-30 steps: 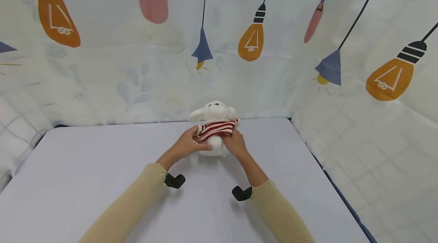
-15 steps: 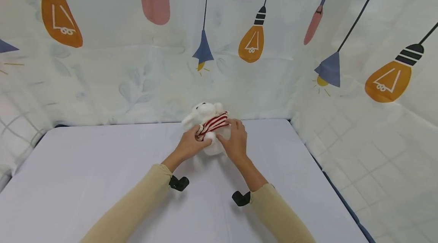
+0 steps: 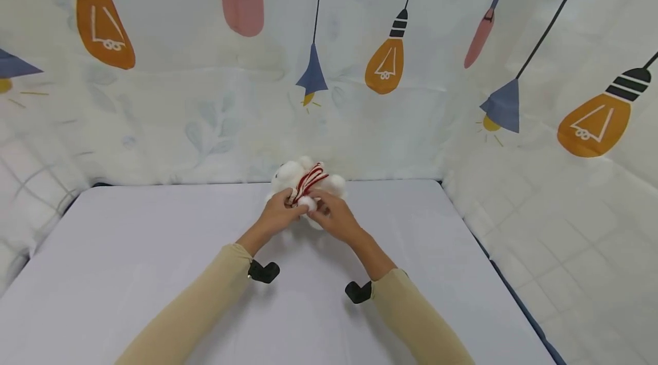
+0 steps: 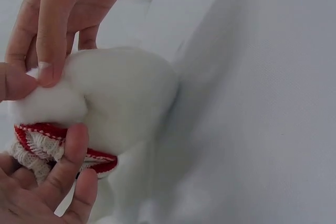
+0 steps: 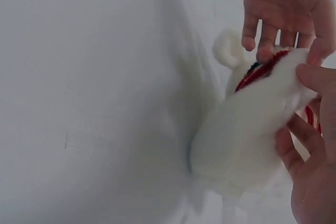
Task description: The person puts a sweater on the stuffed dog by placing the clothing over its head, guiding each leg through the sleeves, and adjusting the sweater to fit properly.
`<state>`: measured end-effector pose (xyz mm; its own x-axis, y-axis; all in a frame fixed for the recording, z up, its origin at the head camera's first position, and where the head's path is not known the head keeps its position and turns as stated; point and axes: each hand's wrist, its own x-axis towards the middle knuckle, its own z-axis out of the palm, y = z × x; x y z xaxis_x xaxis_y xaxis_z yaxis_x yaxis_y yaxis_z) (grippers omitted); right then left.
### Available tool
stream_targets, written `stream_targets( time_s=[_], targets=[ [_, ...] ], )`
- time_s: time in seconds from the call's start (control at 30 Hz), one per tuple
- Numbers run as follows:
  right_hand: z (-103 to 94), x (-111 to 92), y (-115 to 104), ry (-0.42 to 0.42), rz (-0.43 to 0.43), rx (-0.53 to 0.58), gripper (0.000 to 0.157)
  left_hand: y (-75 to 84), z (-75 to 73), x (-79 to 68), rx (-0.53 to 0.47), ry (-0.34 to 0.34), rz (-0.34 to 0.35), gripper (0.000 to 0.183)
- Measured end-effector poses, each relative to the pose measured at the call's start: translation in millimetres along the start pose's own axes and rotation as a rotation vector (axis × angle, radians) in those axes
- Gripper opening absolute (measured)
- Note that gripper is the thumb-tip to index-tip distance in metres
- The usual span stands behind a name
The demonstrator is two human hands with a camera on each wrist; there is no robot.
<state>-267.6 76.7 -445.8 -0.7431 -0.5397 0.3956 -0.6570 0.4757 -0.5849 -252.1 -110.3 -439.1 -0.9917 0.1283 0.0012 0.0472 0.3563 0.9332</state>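
Left hand (image 3: pixel 277 212): fingers (image 4: pixel 72 153) bent partway in around the knit's edge, thumb tip on a white limb; it has hold of the toy.
Right hand (image 3: pixel 335 217): thumb and fingers drawn nearly together with the same limb between them; I read a pinch from the head feed.
White limb (image 3: pixel 307 203): short, rounded, between the two hands, both thumb tips close together there.
Striped shirt (image 3: pixel 308 180): red and cream knit, bunched slantwise; the white body sits inside it, limb and belly out past the hem.
Plush toy (image 3: pixel 288 175): white, at the far side of the bench near the backdrop, head tilted to my left, gripped from both sides.
Left wrist feed: gives me the red hem (image 4: pixel 44 129) with pale stitches, left fingers against it; the head feed has these covered.
Right wrist feed: gives me a round white lobe (image 5: pixel 227 49) beyond the shirt, plus a small dark patch, too little to name.
Head feed only: tan sleeves (image 3: pixel 190 302) and a black device (image 3: pixel 263 272) at each wrist.
Bench (image 3: pixel 288 319): smooth white covering, shadows under both forearms.
Backdrop (image 3: pixel 247 96): pale cloth printed with orange bulbs, blue lamps, pink shapes.
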Motion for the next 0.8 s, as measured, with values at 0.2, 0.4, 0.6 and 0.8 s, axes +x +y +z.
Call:
stream_targets(
  time_s=[0.2, 0.4, 0.6, 0.8],
  targets=[
    [10.4, 11.7, -10.5, -0.095, 0.12, -0.19, 0.036, -4.3, -9.7, -6.1, -0.006, 0.086, -0.01, 0.027],
    [23.0, 21.5, -22.8, -0.042, 0.167, -0.321, 0.034, -10.9, -19.8, -14.4, 0.063, 0.197, -0.03, 0.026],
    [38.4, 27.5, -26.7, 0.049, 0.184, -0.268, 0.027, -18.2, -26.5, -22.2, 0.129, 0.259, -0.034, 0.038],
    [49.5, 32.6, -28.8, 0.128, 0.239, -0.175, 0.019, -23.6, -28.1, -29.2, 0.155, 0.305, 0.045, 0.025]
  ],
)
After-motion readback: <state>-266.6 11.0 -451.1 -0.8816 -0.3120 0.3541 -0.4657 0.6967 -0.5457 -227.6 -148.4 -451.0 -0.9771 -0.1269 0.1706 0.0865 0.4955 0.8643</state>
